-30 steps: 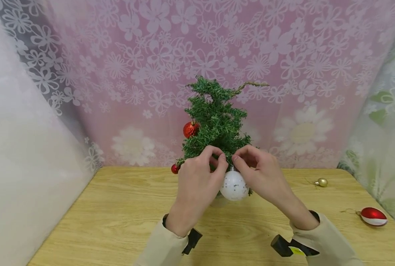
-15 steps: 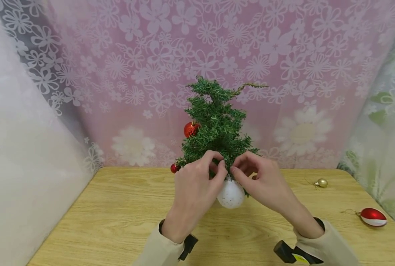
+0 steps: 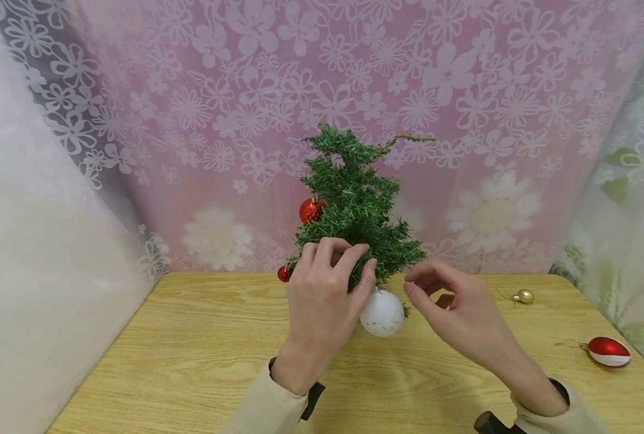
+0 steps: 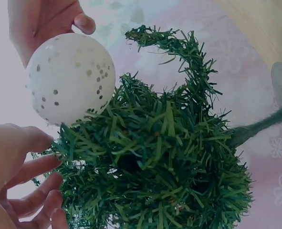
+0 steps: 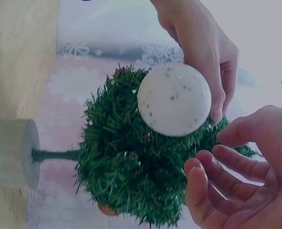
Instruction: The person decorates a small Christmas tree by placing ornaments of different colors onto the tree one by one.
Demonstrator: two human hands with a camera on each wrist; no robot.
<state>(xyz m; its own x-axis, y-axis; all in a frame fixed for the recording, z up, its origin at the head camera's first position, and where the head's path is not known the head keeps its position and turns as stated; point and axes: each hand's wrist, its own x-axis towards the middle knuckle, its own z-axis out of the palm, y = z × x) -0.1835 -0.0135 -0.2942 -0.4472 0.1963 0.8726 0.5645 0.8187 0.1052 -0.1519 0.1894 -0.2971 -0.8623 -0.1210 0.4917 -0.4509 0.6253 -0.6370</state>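
A small green artificial Christmas tree [image 3: 354,205] stands in the middle of the table. On its front hangs a white bauble with dark sequins [image 3: 383,313], its silver cap up against a low branch. My left hand [image 3: 322,295] is just left of the bauble, at the front branches, thumb and fingers apart; in the left wrist view its fingers [image 4: 36,164] reach the branch tips. To the right of the bauble is my right hand [image 3: 457,307], off the tree, its fingers loosely bent around nothing. The bauble's hanging loop is hidden.
A red bauble [image 3: 311,211] and a smaller red one [image 3: 284,274] hang on the tree's left side. On the table's right lie a small gold bauble [image 3: 525,296] and a red-and-white ornament [image 3: 608,352]. The tree has a round base [image 5: 14,152].
Both hands were together above the white bauble. My right hand has let go and moved right; my left has loosened its pinch. The bauble dipped, then came slightly up and right.
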